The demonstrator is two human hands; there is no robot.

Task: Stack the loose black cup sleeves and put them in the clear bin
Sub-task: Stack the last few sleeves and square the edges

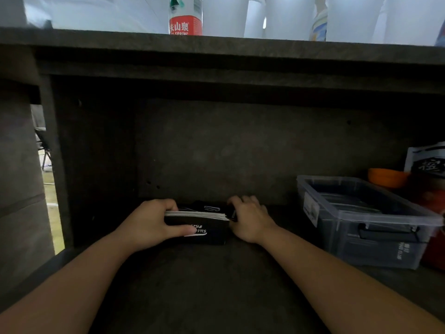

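A stack of flat black cup sleeves [212,233] with white lettering stands on edge on the dark shelf, its pale edges facing up. My left hand [149,225] grips the stack from the left, thumb across its front face and fingers over the top. My right hand [250,220] curls around the stack's right end. More loose black sleeves [207,208] lie behind the stack. The clear bin [368,227] sits to the right, open, with dark sleeves inside.
A dark shelf floor [204,285] lies under a low counter overhang [216,59]. An orange bowl [387,178] and a printed bag [426,162] stand behind the bin. On the counter above are a water bottle [185,18] and white cups [289,18].
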